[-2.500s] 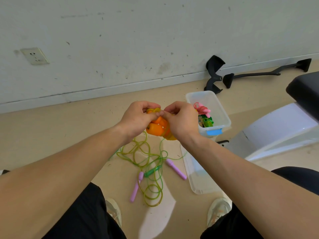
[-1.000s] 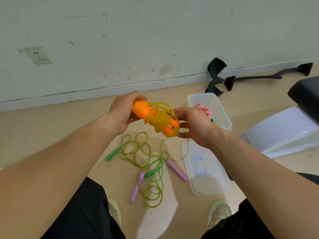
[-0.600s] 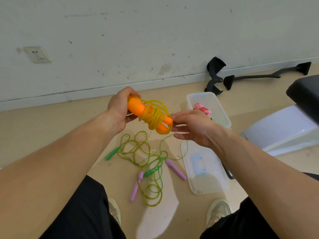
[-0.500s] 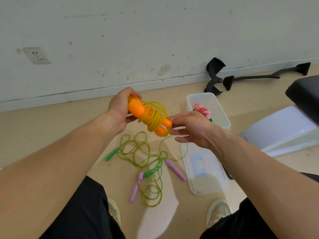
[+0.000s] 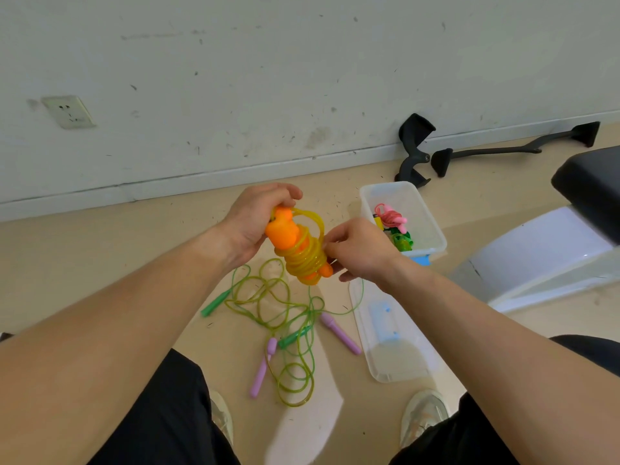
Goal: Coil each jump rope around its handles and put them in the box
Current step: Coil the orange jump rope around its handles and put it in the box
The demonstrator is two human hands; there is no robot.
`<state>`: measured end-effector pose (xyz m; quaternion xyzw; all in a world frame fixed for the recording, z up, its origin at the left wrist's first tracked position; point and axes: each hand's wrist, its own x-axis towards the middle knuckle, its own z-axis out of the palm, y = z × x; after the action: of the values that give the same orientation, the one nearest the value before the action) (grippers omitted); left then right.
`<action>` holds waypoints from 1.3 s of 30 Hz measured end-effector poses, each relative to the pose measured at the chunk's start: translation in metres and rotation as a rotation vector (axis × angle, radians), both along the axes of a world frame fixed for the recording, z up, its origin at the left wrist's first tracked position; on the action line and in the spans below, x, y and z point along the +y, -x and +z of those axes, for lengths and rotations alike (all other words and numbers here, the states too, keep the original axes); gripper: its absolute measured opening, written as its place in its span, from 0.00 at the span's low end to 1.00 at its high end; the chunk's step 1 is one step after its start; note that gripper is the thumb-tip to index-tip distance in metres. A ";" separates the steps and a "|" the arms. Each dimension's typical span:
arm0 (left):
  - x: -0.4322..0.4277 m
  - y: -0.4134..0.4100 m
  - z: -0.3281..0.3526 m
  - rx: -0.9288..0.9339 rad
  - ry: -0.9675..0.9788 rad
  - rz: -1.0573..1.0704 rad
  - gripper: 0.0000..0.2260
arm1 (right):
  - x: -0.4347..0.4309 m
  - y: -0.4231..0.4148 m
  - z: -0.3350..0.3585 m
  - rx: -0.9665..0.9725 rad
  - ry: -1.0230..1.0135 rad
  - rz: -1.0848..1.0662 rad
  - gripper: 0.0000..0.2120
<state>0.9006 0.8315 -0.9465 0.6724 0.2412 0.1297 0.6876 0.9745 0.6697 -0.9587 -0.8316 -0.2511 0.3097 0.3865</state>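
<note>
An orange-handled rope (image 5: 298,253), yellow cord coiled round its handles, was held tilted above the floor (image 5: 100,263), a green-handled rope (image 5: 214,303) and a purple-handled rope (image 5: 340,333) lay tangled loose below it, a clear box (image 5: 432,226) near the floor's wall edge held a pink rope (image 5: 391,218), seemingly coiled.

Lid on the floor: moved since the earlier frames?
No. The lid keeps its spot: nearer than the box, left edge by the purple handle.

orange handles (image 5: 281,229) with see-through yellow cord (image 5: 303,260), green handle (image 5: 214,304) and lilac handles (image 5: 340,334) on yellow-green cord (image 5: 295,387), clear box (image 5: 389,186) with blue latch (image 5: 423,260), pink rope (image 5: 389,218), beige floor (image 5: 100,263), black shorts (image 5: 167,414)
</note>
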 end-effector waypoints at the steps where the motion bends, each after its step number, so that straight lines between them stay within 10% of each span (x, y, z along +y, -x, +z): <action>1: 0.001 -0.001 0.001 0.002 -0.009 0.000 0.07 | 0.001 0.001 0.001 -0.093 -0.003 0.015 0.11; 12: -0.010 -0.003 0.002 0.074 -0.211 -0.017 0.21 | 0.012 0.014 -0.002 -0.199 -0.028 0.011 0.33; 23: -0.023 -0.004 -0.005 0.046 -0.203 0.048 0.10 | 0.013 0.011 -0.011 -0.431 -0.066 0.022 0.09; 28: -0.023 -0.004 -0.004 -0.017 -0.302 0.008 0.11 | 0.014 0.012 -0.006 -0.218 -0.167 -0.074 0.04; 39: -0.020 -0.005 -0.006 0.006 -0.344 0.140 0.12 | 0.011 0.013 0.001 -0.043 -0.206 0.181 0.30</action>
<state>0.9058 0.8118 -0.9529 0.7622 0.2637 0.2145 0.5509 0.9619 0.6805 -0.9575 -0.7681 -0.3637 0.2979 0.4348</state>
